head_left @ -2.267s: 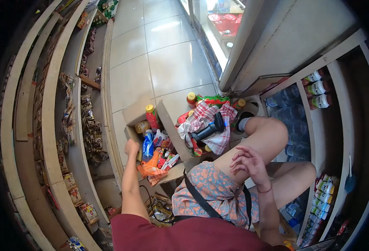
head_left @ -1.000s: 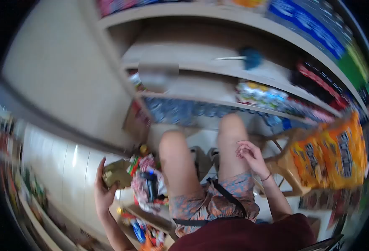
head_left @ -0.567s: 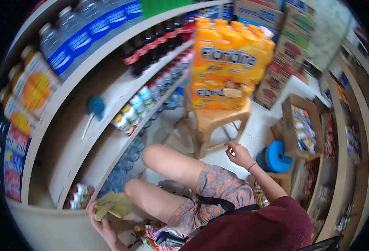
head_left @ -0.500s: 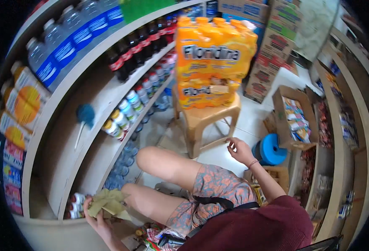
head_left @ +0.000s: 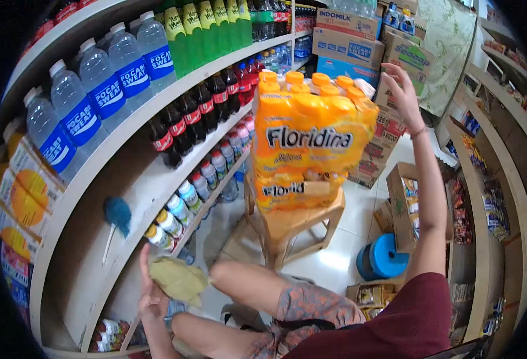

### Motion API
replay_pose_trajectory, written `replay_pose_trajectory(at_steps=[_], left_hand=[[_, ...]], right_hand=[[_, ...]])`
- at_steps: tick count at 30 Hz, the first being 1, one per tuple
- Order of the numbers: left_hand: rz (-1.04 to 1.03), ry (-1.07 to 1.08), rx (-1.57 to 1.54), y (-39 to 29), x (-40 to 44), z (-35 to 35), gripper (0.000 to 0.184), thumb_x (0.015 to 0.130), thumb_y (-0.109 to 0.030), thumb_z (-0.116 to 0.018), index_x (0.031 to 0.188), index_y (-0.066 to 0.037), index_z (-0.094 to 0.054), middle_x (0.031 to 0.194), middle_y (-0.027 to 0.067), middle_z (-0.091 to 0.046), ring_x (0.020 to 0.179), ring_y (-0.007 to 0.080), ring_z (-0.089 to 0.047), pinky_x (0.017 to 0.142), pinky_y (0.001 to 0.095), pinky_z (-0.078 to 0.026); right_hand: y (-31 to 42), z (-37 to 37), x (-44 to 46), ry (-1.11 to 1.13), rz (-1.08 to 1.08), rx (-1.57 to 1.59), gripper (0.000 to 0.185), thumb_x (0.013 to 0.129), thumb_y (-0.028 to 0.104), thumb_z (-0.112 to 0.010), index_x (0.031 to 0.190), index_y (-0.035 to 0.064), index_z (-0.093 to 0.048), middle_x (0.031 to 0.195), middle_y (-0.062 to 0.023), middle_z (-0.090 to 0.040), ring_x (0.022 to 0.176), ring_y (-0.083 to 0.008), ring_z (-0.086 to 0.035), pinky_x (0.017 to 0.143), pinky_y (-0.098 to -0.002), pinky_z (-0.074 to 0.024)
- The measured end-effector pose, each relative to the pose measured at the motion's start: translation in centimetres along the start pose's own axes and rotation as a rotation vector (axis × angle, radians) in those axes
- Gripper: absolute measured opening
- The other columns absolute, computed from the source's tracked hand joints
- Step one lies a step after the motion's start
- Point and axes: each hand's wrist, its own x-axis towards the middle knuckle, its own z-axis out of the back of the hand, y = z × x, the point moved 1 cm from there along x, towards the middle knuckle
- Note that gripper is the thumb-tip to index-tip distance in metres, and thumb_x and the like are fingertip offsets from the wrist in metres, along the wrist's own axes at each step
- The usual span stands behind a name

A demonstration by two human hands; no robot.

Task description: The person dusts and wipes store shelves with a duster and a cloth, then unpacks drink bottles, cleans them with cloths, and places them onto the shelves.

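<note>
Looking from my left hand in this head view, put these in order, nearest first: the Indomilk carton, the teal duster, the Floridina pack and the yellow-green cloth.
From your left hand:
1. Yellow-green cloth: in that hand.
2. Teal duster: left, on the shelf.
3. Floridina pack: ahead, on the stool.
4. Indomilk carton: beyond the pack, top of the picture.

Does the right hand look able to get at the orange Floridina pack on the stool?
Probably yes: the right hand looks empty and is raised near the top of the Floridina pack, with nothing visible between them.
</note>
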Motion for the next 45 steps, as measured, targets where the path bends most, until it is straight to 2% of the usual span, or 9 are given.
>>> replay_pose_trajectory(at_steps=[2, 5, 7, 14, 19, 24, 35, 40, 45], left_hand=[[0.091, -0.057, 0.030, 2.2, 3.2, 2.2, 0.089, 0.058, -0.034, -0.062, 0.132, 0.001, -0.026, 0.113, 0.0147, -0.048, 0.100, 0.0237, -0.050, 0.090, 0.0349, -0.039], [-0.113, -0.121, 0.371, 4.7, 7.1, 5.7, 0.057, 0.068, -0.036, -0.062, 0.106, 0.006, -0.053, 0.093, 0.0115, -0.057, 0.086, 0.0181, -0.053, 0.076, 0.0281, -0.042], [-0.217, -0.047, 0.551, 2.1, 10.3, 4.3, 0.044, 0.071, -0.027, -0.060, 0.098, 0.007, -0.057, 0.081, 0.0100, -0.059, 0.075, 0.0164, -0.054, 0.069, 0.0263, -0.043], [0.179, 0.089, 0.626, -1.5, 21.2, -5.8, 0.038, 0.073, -0.010, -0.056, 0.107, 0.004, -0.055, 0.075, 0.0064, -0.059, 0.062, 0.0095, -0.052, 0.059, 0.0203, -0.041], [0.138, 0.212, 0.656, -3.2, 26.2, -15.5, 0.056, 0.074, -0.017, -0.058, 0.126, -0.003, -0.042, 0.068, 0.0102, -0.060, 0.055, 0.0174, -0.054, 0.058, 0.0278, -0.045], [0.362, 0.545, 1.254, -5.6, 29.0, -22.9, 0.061, 0.081, -0.040, -0.054, 0.135, -0.030, -0.029, 0.067, 0.0244, -0.060, 0.067, 0.0451, -0.057, 0.061, 0.0511, -0.045], [0.544, 0.636, 1.587, -7.3, 29.1, -26.0, 0.066, 0.088, -0.045, -0.040, 0.139, -0.034, -0.001, 0.078, 0.0226, -0.062, 0.074, 0.0403, -0.060, 0.068, 0.0508, -0.045], [0.564, 0.650, 1.491, -6.0, 28.6, -24.7, 0.067, 0.088, -0.046, -0.038, 0.139, -0.033, 0.004, 0.086, 0.0251, -0.061, 0.079, 0.0422, -0.060, 0.070, 0.0534, -0.044], [0.606, 0.642, 1.436, -5.5, 28.9, -24.9, 0.068, 0.088, -0.044, -0.039, 0.139, -0.033, 0.005, 0.092, 0.0252, -0.061, 0.083, 0.0410, -0.059, 0.073, 0.0520, -0.044]], right_hand=[[-0.5, -1.7, 2.6, 0.251, -0.395, 0.040, 0.045, 0.084, 0.033, -0.053, 0.117, 0.0026, -0.050, 0.122, -0.0103, -0.048, 0.113, -0.0186, -0.047, 0.091, -0.0293, -0.0383], [-1.7, -5.1, 2.4, 0.659, -0.445, 0.182, 0.059, 0.083, 0.033, -0.053, 0.130, 0.0019, -0.035, 0.128, -0.0090, -0.041, 0.118, -0.0164, -0.040, 0.095, -0.0288, -0.0353], [-3.5, -6.1, 1.1, 0.607, -0.508, 0.751, 0.064, 0.085, 0.039, -0.053, 0.131, 0.0008, -0.030, 0.130, -0.0085, -0.038, 0.118, -0.0185, -0.041, 0.098, -0.0294, -0.0323], [-4.0, -6.6, 1.8, 0.421, -0.590, 0.520, 0.060, 0.076, 0.024, -0.058, 0.128, 0.0041, -0.036, 0.124, -0.0043, -0.043, 0.116, -0.0147, -0.040, 0.097, -0.0278, -0.0314], [-2.6, -6.0, 2.2, 0.339, -0.823, 0.585, 0.068, 0.073, 0.013, -0.058, 0.134, 0.0031, -0.030, 0.129, -0.0074, -0.039, 0.122, -0.0176, -0.034, 0.103, -0.0289, -0.0256], [-3.6, -6.0, 2.4, 0.409, -0.878, 0.601, 0.069, 0.069, 0.006, -0.057, 0.133, 0.0088, -0.032, 0.131, -0.0118, -0.038, 0.123, -0.0217, -0.035, 0.103, -0.0308, -0.0274], [-0.5, -5.6, 3.2, 0.446, -0.810, -0.123, 0.064, 0.073, 0.029, -0.057, 0.131, 0.0142, -0.035, 0.108, -0.0237, -0.049, 0.099, -0.0399, -0.051, 0.087, -0.0414, -0.0427], [7.8, -2.8, 1.5, 0.396, -0.802, -0.354, 0.066, 0.073, 0.025, -0.064, 0.130, 0.0124, -0.035, 0.110, -0.0216, -0.049, 0.098, -0.0389, -0.050, 0.085, -0.0438, -0.0432], [28.3, 0.5, 17.8, 0.235, -0.557, 0.708, 0.047, 0.085, 0.018, -0.054, 0.128, 0.0026, -0.040, 0.125, -0.0095, -0.041, 0.120, -0.0237, -0.038, 0.101, -0.0380, -0.0286]])
